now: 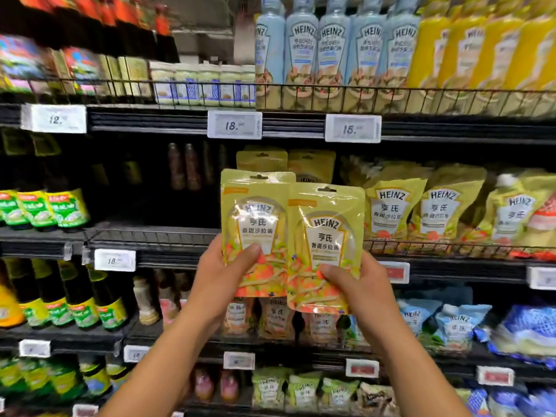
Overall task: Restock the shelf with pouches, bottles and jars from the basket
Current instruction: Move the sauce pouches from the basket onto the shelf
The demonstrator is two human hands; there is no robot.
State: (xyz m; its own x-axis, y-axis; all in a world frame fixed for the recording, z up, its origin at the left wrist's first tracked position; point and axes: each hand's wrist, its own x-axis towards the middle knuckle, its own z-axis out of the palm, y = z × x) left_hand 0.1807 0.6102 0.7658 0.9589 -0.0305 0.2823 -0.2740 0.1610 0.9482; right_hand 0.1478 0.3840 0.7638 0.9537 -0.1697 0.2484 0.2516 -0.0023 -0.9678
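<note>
Supermarket aisle, dark metal shelving in stacked tiers with wire front rails and white price tags clipped to the edges. Top tier: tall pale blue squeeze bottles beside yellow ones, small jars to their left. Middle tier: soft yellow-green stand-up pouches packed in a row behind the rail; dark glass bottles with green labels on the left, edges blurred. Lower tiers: blue pouches, more bottles, too smeared to read.

Left hand pinches a flat glossy yellow-green pouch at its lower corner, thumb pressed on the front. Right hand grips a second matching pouch the same way, thumb across the bottom front. Both pouches upright, held in the air in front of the middle tier, the right one overlapping the left one's edge. Film is crinkly with glare, hang-hole notch on top. Possibly two more of the same pouches behind them on the shelf.
</note>
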